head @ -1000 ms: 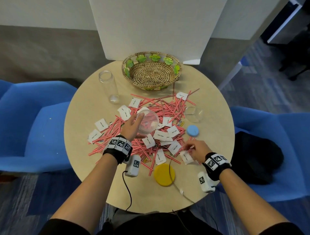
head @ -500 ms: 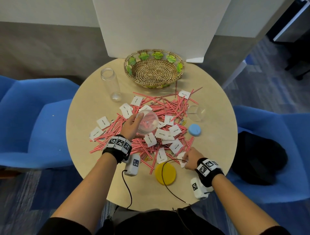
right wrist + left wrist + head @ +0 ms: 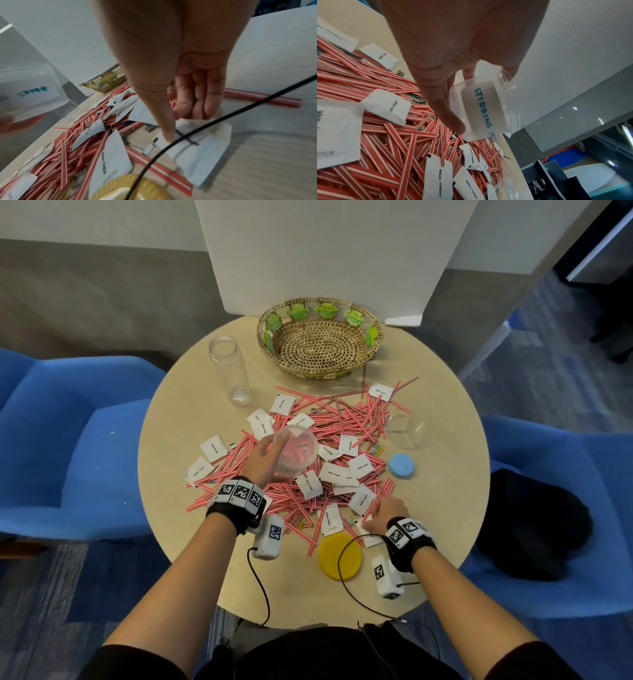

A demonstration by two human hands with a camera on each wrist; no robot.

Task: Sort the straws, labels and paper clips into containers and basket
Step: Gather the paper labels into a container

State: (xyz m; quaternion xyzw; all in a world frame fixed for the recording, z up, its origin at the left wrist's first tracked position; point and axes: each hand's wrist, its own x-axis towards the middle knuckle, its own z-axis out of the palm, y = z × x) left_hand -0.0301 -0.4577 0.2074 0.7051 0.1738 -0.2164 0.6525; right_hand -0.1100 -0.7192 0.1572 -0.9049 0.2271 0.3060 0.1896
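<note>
Seen from the head camera, the left hand (image 3: 262, 460) grips a clear jar (image 3: 297, 449) holding a few red straws above the pile of straws (image 3: 346, 419) and white labels (image 3: 337, 474) on the round tabletop (image 3: 185, 419) — the woven basket (image 3: 319, 344) stands at the far edge. The right hand (image 3: 387, 510) reaches down at the pile's near edge.

At the left wrist, fingers (image 3: 443, 108) curl round the jar (image 3: 486, 108), its sticker lettered in blue.

At the right wrist, fingertips (image 3: 197, 108) and thumb press a label (image 3: 200, 148) flat — a straw (image 3: 173, 104) shows behind the fingers, though whether they pinch it cannot be told.
</note>
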